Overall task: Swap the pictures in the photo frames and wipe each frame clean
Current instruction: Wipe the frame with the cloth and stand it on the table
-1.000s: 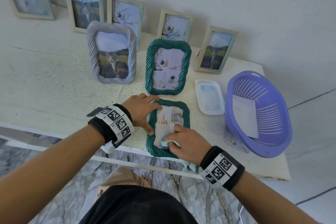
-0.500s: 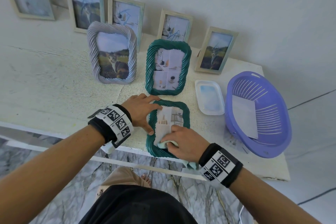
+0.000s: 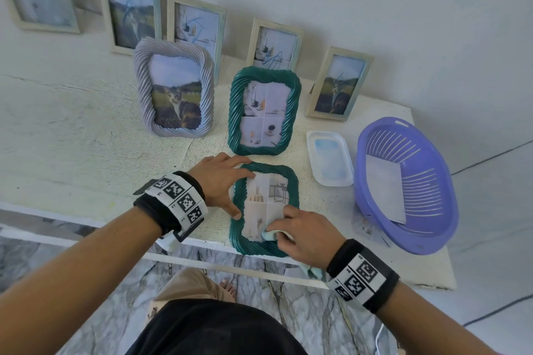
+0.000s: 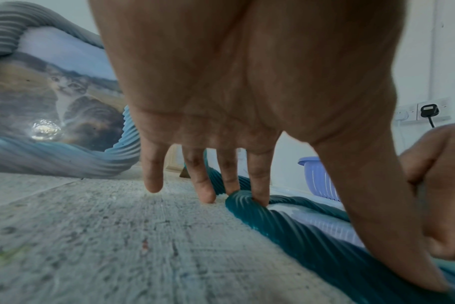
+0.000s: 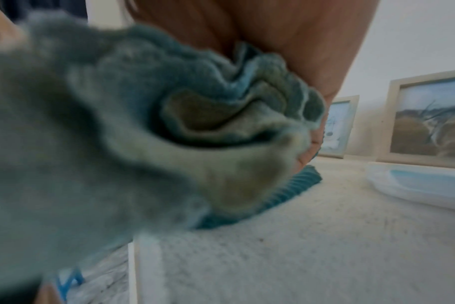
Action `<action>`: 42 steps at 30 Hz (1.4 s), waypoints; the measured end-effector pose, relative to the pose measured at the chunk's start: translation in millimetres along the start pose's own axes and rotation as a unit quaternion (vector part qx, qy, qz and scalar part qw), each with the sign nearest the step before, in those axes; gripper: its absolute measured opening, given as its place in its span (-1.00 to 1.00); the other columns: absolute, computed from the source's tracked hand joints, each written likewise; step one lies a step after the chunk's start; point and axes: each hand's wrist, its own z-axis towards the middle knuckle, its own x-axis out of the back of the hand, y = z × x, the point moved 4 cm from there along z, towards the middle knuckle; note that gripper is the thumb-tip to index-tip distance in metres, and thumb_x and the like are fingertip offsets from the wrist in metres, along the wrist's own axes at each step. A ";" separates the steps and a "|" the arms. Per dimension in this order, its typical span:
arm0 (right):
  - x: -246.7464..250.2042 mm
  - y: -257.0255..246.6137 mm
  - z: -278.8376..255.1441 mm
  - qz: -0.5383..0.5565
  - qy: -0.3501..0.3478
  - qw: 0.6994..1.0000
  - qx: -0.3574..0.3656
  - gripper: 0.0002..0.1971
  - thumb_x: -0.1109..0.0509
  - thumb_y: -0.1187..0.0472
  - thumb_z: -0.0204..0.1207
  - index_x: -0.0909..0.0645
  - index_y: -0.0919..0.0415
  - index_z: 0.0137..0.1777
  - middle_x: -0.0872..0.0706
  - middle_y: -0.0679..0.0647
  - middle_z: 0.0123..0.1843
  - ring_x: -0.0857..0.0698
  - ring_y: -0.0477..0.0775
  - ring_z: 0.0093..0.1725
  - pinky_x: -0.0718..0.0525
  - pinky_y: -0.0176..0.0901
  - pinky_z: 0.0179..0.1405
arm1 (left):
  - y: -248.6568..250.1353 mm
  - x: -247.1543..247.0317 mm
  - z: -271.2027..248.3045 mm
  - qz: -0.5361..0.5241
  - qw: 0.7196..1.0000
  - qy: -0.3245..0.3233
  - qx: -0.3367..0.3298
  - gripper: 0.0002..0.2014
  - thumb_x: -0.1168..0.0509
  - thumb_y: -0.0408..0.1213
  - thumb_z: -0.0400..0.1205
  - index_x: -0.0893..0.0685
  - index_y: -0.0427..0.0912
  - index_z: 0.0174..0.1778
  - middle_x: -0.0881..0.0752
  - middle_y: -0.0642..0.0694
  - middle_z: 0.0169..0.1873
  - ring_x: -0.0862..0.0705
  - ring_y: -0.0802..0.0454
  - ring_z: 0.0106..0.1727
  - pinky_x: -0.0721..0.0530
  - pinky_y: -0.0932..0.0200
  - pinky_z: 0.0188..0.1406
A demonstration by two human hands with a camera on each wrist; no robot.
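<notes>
From the head view, I see the flat green frame (image 3: 264, 209) lying at the near edge of the table (image 3: 72, 153). My left hand (image 3: 219, 181) holds it down with fingers spread. My right hand (image 3: 302, 235) pinches a blue cloth (image 3: 269, 235) on the glass.

In the left wrist view, my fingertips (image 4: 259, 197) press on the frame's far rim. I should keep that push steady so the frame can't slide off.

In the right wrist view, the cloth (image 5: 195, 115) is bunched in my curled fingers. I think small, soft rubs into the corners work best.
</notes>
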 end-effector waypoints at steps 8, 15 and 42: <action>21.5 27.0 30.6 -0.085 0.055 0.993 -0.063 -0.68 -0.12 0.06 0.68 -0.60 0.05 0.31 -0.57 0.11 0.10 -0.70 0.20 -0.11 -0.52 -0.08 -0.28 | -0.2 -1.1 -0.8 -0.011 1.000 0.006 -0.003 -0.04 -0.44 0.37 0.35 -0.21 0.19 0.63 -0.03 0.09 0.68 -0.18 -0.09 0.58 -0.27 -0.09 0.50; 28.5 29.9 61.1 -0.048 0.083 0.987 -0.127 -0.73 -0.10 0.13 0.70 -0.53 0.27 0.19 -0.58 0.22 0.05 -0.67 0.33 -0.11 -0.43 -0.03 -0.30 | -3.3 -3.9 -0.2 -0.030 0.999 0.011 -0.008 -0.03 -0.44 0.37 0.34 -0.20 0.20 0.63 -0.03 0.11 0.68 -0.16 -0.09 0.58 -0.26 -0.11 0.51; -0.7 -30.6 33.7 0.059 0.018 0.998 -0.009 -0.67 -0.13 0.15 0.68 -0.55 0.13 0.37 -0.58 0.16 0.15 -0.66 0.25 0.04 -0.56 0.00 -0.02 | -5.4 -2.0 -0.1 -0.066 0.997 0.033 0.002 0.09 -0.49 0.35 0.28 -0.12 0.03 0.62 -0.26 0.09 0.61 -0.26 -0.04 0.50 -0.32 -0.05 0.43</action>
